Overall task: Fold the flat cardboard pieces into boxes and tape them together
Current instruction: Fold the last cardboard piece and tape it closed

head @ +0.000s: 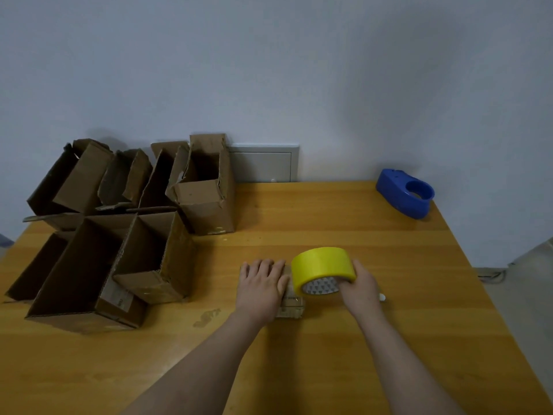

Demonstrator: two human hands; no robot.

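On the wooden table [329, 220], close to us, we press our left hand [263, 287] flat on a small cardboard box [291, 305]. The fingers are straight and spread, and they cover most of the box top. Only its right part and front edge peek out.

Our right hand [360, 287] holds a yellow tape roll [321, 265]. The fingers curl round its right side and reach the hole in the middle. The roll stands on its edge just beside the left hand, over the right end of the box. We cannot tell if it touches the box.

Far off on the left sits a bunch of open brown boxes [119, 235], all close together. A blue tape holder [404, 194] sits at the far right corner, well away from our hands
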